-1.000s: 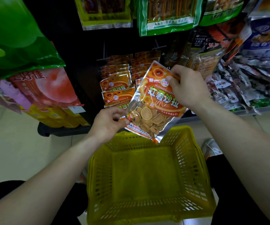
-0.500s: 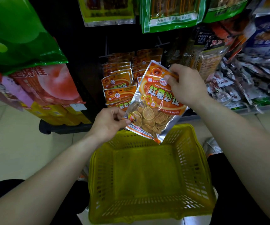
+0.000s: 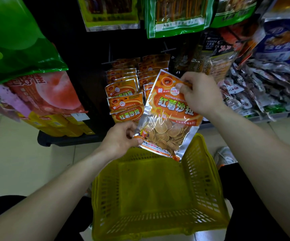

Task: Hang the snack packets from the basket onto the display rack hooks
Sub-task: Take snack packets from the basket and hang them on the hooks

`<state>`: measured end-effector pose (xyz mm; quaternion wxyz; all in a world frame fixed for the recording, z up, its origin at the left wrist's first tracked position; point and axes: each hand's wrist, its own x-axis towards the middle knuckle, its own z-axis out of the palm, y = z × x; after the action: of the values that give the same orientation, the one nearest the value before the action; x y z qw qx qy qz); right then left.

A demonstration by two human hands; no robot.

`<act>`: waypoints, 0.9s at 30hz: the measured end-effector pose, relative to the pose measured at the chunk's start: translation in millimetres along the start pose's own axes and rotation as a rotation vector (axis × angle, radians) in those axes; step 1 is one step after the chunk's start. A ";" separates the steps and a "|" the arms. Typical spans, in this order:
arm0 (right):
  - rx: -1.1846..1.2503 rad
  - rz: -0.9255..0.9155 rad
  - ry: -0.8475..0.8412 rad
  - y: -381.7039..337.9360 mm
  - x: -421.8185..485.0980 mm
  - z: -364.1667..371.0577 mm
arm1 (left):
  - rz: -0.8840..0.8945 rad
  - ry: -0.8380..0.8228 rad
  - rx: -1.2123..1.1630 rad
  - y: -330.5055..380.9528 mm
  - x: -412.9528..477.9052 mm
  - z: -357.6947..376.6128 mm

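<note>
Right hand (image 3: 200,94) is pinching the top edge of the orange-and-silver foil snack packet with the clear window (image 3: 168,119), and left hand (image 3: 120,138) is pinching its lower-left corner. The packet is hanging tilted in the air just above the far rim of the yellow perforated plastic basket (image 3: 208,171), not on a hook yet.

Reading this as the carry/align step. It's likely the last packet, since I'm seeing no others in the basket. The hang hole isn't showing, probably under the right fingers.

Next move is calling for squaring the packet up, then threading the hole onto a thin black wire hook (image 3: 109,53) beyond the basket, in front of the matching orange packets (image 3: 123,94) already hanging there. Foil is slippery and floppy, so the hole may be dodging the hook tip.

Around the basket:
- Pale tiled floor (image 3: 18,162) is lying under it and to its left.
- Green-edged bags (image 3: 175,14) are hanging above and beyond it.
- Yellow boxes (image 3: 53,122) are sitting beyond-left.
- Loose silver-wrapped snacks (image 3: 262,87) are piled beyond-right.
</note>
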<state>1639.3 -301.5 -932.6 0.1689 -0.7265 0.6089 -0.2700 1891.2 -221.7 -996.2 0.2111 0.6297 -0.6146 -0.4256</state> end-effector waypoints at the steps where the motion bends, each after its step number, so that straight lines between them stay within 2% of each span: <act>1: -0.008 -0.004 -0.007 -0.5 -0.8 0.1 | -0.002 -0.007 0.036 0.3 0.0 0.6; 7: -0.042 -0.043 -0.059 0.4 -3.4 3.3 | -0.064 0.015 0.121 -4.6 5.8 2.7; 10: -0.019 -0.092 -0.082 -0.4 -2.8 -5.9 | -0.096 0.009 0.078 -6.6 9.9 2.9; 17: -0.255 -0.155 0.068 19.5 0.0 -13.8 | -0.109 0.015 0.046 0.5 14.3 -2.4; 21: -0.368 -0.161 0.136 33.4 10.2 -3.7 | -0.104 -0.009 0.154 -5.4 15.7 2.4; 27: -0.460 -0.198 0.013 50.0 41.1 32.5 | -0.124 -0.052 0.217 -12.1 30.1 10.3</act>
<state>1623.7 -354.4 -979.5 -0.0321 -0.8003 0.5811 -0.1443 1886.6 -245.9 -1019.8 0.0990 0.6744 -0.6222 -0.3850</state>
